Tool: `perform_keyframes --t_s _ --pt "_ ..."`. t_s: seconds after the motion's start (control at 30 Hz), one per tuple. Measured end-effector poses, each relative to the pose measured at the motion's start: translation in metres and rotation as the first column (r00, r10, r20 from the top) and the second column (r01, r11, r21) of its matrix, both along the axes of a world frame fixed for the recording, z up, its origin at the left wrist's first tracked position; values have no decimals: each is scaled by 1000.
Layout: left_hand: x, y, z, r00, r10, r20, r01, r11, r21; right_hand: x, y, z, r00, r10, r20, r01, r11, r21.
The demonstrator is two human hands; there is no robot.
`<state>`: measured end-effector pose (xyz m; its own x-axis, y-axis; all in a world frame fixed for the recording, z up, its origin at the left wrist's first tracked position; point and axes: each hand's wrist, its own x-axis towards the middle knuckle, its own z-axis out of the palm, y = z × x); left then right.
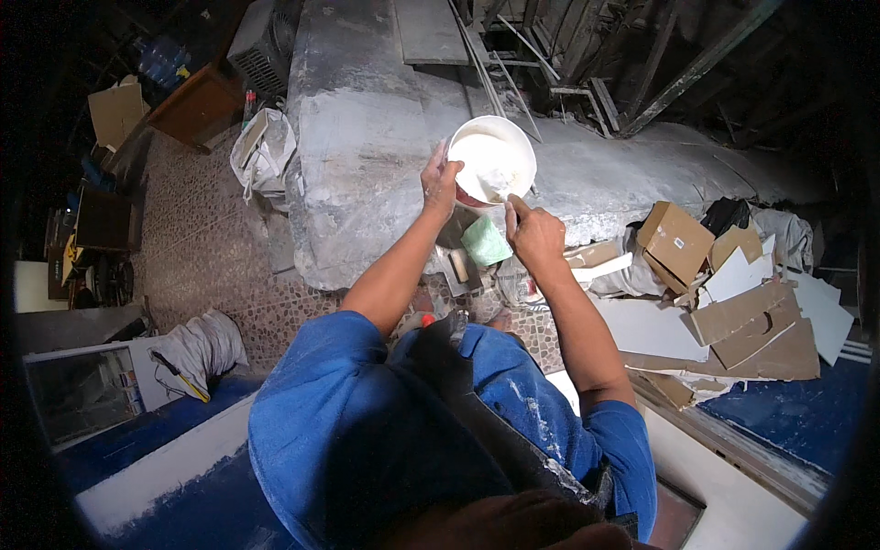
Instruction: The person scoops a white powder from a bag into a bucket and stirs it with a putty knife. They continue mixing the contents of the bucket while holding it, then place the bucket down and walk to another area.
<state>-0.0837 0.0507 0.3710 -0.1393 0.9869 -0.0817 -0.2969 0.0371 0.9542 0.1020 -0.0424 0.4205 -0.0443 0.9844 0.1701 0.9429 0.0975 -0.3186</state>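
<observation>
Over the slab (385,137), left hand (441,180) is gripping the bowl (492,158); right hand (534,234), closed on a tool, is stirring half-mixed plaster (495,170).

White bucket (493,156); blue shirt (367,412); green bag (485,242); brown cardboard (676,241).

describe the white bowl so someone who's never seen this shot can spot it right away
Start at the long grey dusty slab running across the upper middle. Just above its near edge, the left hand grips the rim of a round white bowl holding white paste, while the right hand works a tool in it. It is the only round, bright white thing there; the cardboard boxes nearby are brown and angular.
</observation>
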Motion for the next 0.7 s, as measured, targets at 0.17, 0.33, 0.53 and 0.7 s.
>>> perform_keyframes --t_s 0.17,0.33,0.53,0.7 --pt "-3 7 -45 999 37 11 -37 999 -8 20 8 -2 1000 0 1 0 999 -32" --pt "-10 0 -6 985 -159 67 167 975 -146 24 4 5 961 190 201 -191 982 -15" --pt "-5 -3 -23 953 -153 261 209 957 -200 1 -17 17 923 343 177 -337 939 -63" --pt "-9 6 -19 964 -242 109 252 964 -88 1 11 18 979 123 165 -133 990 48"
